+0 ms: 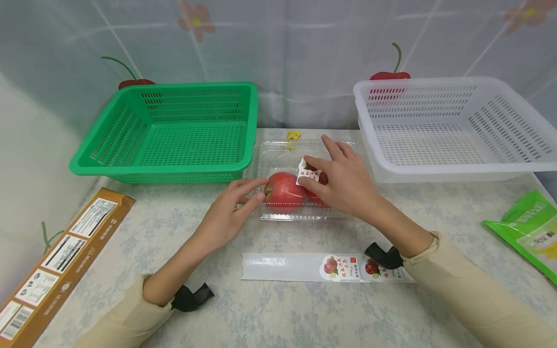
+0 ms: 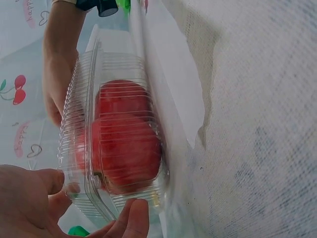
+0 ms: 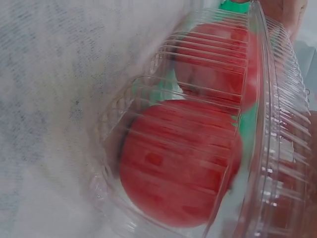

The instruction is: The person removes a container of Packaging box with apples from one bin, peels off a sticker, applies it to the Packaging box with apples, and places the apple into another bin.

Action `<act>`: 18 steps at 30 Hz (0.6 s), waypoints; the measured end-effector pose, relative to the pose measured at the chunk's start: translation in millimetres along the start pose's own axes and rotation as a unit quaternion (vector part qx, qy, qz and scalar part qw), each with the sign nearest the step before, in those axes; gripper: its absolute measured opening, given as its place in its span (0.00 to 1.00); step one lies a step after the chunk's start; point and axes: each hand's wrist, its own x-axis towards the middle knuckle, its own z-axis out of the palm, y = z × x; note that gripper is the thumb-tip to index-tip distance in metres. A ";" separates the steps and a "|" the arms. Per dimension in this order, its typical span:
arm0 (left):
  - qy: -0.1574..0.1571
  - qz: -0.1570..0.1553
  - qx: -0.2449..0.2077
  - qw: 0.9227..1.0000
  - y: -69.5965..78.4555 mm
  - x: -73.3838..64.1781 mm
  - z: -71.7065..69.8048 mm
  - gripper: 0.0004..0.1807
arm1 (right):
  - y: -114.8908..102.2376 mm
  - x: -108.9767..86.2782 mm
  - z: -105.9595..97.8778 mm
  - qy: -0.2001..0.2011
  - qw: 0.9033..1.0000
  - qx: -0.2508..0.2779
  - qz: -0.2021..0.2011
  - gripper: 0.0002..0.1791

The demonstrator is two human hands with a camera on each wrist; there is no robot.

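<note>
A clear plastic clamshell box [image 1: 278,157], lid down, lies mid-table with two red apples inside, one apple [image 1: 285,188] plain to see at left. In the left wrist view both apples [image 2: 131,153] show through the ribbed wall; the right wrist view shows an apple [image 3: 178,163] close up. My left hand [image 1: 226,212] touches the box's left end with relaxed fingertips. Over the lid, my right hand [image 1: 348,181] holds a white apple-print sticker [image 1: 308,174] between thumb and index finger, against or just above the plastic. The fingers partly cover that sticker and the second apple.
A backing strip [image 1: 278,267] with two more stickers lies in front of the box. Behind stand a green basket [image 1: 161,169] and a white basket [image 1: 452,169]. A long brown carton [image 1: 65,256] is at left, a green bag [image 1: 528,232] at right, a small yellow packet [image 1: 294,135] behind.
</note>
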 end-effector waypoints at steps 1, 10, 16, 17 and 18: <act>0.000 0.000 0.000 1.000 -0.2 0.1 0.0 0.22 | -0.5 0.6 -0.2 0.004 1.000 0.003 0.001 0.30; -0.001 -0.003 0.000 1.000 -0.8 -0.4 -0.9 0.23 | -4.8 3.0 -0.6 0.008 1.000 -0.014 0.002 0.34; -0.002 0.001 0.005 1.000 -0.5 0.4 -0.2 0.23 | 5.9 -2.9 -2.5 0.037 0.994 0.084 -0.060 0.25; -0.002 0.001 0.007 1.000 -0.2 0.3 -0.2 0.23 | 7.9 -4.6 -3.3 0.040 0.991 0.094 -0.084 0.23; -0.002 0.000 0.008 1.000 0.3 -0.1 -0.2 0.23 | 9.5 -6.8 -4.0 0.037 0.989 0.094 -0.109 0.21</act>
